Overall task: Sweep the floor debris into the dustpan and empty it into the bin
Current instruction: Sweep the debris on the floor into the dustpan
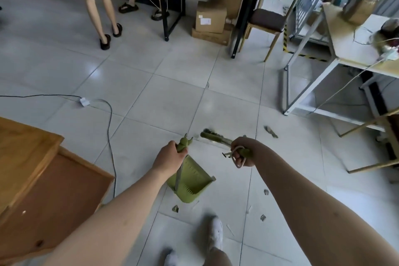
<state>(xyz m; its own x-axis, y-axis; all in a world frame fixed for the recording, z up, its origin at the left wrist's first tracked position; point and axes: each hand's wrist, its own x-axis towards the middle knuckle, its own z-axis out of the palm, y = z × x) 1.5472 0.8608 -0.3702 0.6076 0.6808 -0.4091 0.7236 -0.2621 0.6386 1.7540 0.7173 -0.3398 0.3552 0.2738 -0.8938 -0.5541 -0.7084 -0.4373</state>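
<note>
**A:** Where is the debris (271, 131) lying?

**B:** It's scattered over the tiled floor (151, 103). One dark scrap sits out beyond the right arm. A few more lie close in near the white shoe (216, 233), and one is just below the dustpan (190, 181). I can't see any of it inside the pan.

**A:** And where is the pan itself?

**B:** It's low down, between the two arms. I can't tell whether its lip touches the floor or which way its mouth faces. The left grip (170, 155) is clamped round the top of its long handle.

**A:** What about the broom (212, 136)?

**B:** Its head is down just ahead of the pan, and it's blurred. The right grip (241, 153) is closed round the handle end, with a cord loop (235, 148) over the fingers.

**A:** So how would you do the sweep well?

**B:** I'd set the pan's lip flat on a tile rather than across a grout line, and hold it firm with the left. The far scrap should come in first with short, low strokes. After that I'd gather the near ones, stepping the foot back out of the way. The scraps look light, so a hard flick would probably scatter them.

**A:** Is there anything to avoid?

**B:** The cable (111, 119) trails across the floor to the left, near the wooden cabinet (43, 168), so I'd keep the bristles away from it. I'd also keep the pan level when it lifts. No bin is in view, so it still has to be found.
</note>
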